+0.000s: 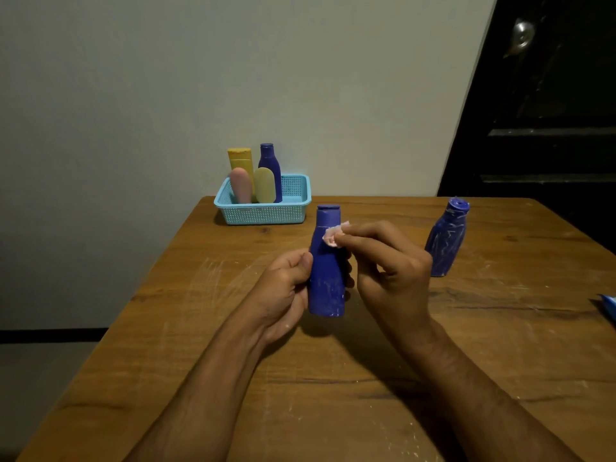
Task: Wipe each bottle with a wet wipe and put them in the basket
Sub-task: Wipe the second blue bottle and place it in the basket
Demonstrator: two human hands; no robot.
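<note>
One upright bottle is gripped by the left hand; its neck is rubbed with a wipe pinched in the right hand.

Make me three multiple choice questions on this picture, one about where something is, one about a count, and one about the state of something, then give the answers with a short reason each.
1. Where does the streaked blue bottle stand?
A. In the basket
B. On the table, to the right of the hands
C. On the floor

2. How many bottles are in the basket?
A. Two
B. Four
C. Six

3. What is the state of the held blue bottle?
A. Lying flat on the table
B. Held upright, wipe against its upper part
C. Standing alone, untouched

Answers:
1. B: it stands on the wooden table, apart from the right hand.
2. B: an orange-yellow one, a blue one, a pink one and a pale yellow one show above the rim.
3. B: the left hand grips its body while the right hand presses the wet wipe near its neck.
</note>
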